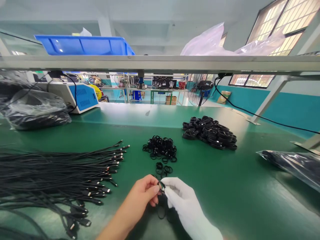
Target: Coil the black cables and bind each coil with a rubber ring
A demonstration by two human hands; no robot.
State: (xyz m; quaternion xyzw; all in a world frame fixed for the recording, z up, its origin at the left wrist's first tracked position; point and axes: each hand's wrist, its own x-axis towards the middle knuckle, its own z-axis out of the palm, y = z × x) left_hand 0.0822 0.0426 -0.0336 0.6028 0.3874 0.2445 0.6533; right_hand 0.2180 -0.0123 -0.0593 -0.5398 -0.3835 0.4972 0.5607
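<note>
My bare left hand [147, 191] and my white-gloved right hand [177, 193] meet near the front of the green table. Both are closed, with fingertips pinching a thin black band [161, 184] between them. The fingers partly cover the band. Below the fingertips, a dark loop [161, 212] shows against the table. Just beyond my hands lie a few small black rings [167, 169], and behind those is a heap of similar rings [161, 146].
Many black cables [62, 166] with metal plugs spread over the left side. Coiled black cables [210, 131] are piled at back right. A plastic bag [292, 165] lies far right; another bag [37, 108] and a blue-white machine [80, 95] stand left. An overhead shelf [160, 63] holds a blue bin [82, 46].
</note>
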